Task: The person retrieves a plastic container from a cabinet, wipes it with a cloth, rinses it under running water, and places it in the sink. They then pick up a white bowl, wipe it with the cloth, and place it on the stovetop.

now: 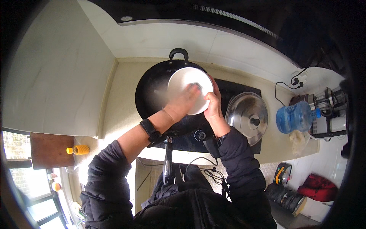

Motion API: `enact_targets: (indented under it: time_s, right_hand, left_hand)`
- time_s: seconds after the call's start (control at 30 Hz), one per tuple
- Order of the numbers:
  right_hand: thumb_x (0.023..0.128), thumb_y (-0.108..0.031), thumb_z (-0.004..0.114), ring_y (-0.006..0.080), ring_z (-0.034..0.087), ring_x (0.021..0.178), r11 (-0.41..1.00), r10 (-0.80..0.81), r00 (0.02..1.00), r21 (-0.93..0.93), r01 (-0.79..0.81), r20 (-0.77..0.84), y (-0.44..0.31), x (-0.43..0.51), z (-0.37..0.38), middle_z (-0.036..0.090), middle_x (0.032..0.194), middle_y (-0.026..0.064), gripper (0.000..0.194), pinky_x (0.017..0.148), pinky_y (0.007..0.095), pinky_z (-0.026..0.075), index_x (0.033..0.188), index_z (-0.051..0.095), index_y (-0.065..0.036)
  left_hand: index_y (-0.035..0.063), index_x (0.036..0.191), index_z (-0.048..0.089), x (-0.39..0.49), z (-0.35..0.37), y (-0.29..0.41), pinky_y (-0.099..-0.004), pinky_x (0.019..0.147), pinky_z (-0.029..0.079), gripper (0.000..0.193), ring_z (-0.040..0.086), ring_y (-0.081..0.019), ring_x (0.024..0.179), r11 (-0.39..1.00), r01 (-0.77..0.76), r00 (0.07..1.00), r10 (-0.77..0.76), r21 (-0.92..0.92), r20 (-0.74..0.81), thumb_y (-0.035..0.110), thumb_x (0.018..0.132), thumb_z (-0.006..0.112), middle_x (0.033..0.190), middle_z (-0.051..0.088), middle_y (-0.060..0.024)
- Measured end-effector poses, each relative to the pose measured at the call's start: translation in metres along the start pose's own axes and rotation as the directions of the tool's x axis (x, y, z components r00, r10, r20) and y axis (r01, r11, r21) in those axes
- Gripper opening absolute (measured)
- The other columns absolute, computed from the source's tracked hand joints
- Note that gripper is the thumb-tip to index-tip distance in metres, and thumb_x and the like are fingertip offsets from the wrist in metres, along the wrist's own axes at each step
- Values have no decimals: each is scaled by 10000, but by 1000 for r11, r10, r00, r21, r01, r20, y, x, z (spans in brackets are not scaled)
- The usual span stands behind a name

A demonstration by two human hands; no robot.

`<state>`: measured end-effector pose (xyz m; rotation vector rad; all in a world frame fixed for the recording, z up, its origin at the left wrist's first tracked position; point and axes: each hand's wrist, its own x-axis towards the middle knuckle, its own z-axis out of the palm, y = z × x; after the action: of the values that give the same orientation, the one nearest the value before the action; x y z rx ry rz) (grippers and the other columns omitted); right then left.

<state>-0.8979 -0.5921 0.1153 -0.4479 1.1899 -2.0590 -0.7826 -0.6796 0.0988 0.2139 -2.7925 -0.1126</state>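
My right hand (213, 103) grips the right rim of a white bowl (183, 77), which is tilted above a black wok (147, 86). My left hand (185, 100) reaches into the bowl, blurred, with its fingers at a small dark patch (196, 85) that I cannot make out. Whether those fingers hold anything is unclear. The wok sits on the left side of a black cooktop (248, 85), and whitish vapour shows near its middle. Its long handle (168, 163) points towards me, and a loop handle (179, 52) stands at its far side.
Right of the wok lies a metal lid (243, 106) with a black knob. Further right are a blue water jug (294, 117), a plastic bag (298, 143) and plugged-in cords (281, 83). At left, a yellow-capped bottle (80, 149) lies near a wooden board (51, 150). A range hood (171, 11) hangs overhead.
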Motion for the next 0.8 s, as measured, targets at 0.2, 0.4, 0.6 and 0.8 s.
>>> enact_targets:
  time_s: [0.2,0.4,0.6,0.8]
  right_hand:
    - [558,-70,444,221,460,1191,983,-32,998,-178,42,59,2,-1,0,496,1286,115,755,1015,306,338,1311,446,-9]
    - [715,-149,636,212,452,1189,917,-294,947,-240,318,130,1,1,5,491,1285,112,623,1031,334,318,1297,459,-14]
    - [698,-82,550,228,458,1186,972,-208,978,-117,204,-22,-1,4,5,494,1282,115,610,1020,336,335,1298,463,-12]
    - [716,-97,600,229,463,1172,983,-174,980,-74,167,-98,6,4,12,500,1269,116,597,1013,330,339,1291,468,-9]
  left_hand:
    - [8,1298,396,6,-18,4,-384,846,507,567,549,-338,1103,972,68,879,49,-225,475,42,764,584,1322,426,-247]
    - [52,1409,235,6,-39,27,-345,1000,382,632,420,-376,1224,367,243,969,-127,-898,211,39,844,520,1353,388,-234]
    - [96,1361,354,-23,-21,7,-419,1107,270,609,258,-314,1340,997,-55,958,67,-52,280,49,786,551,1389,321,-136]
    - [41,1363,326,-20,-25,1,-425,1084,299,665,269,-341,1328,975,77,988,-46,-209,150,14,755,593,1387,307,-171]
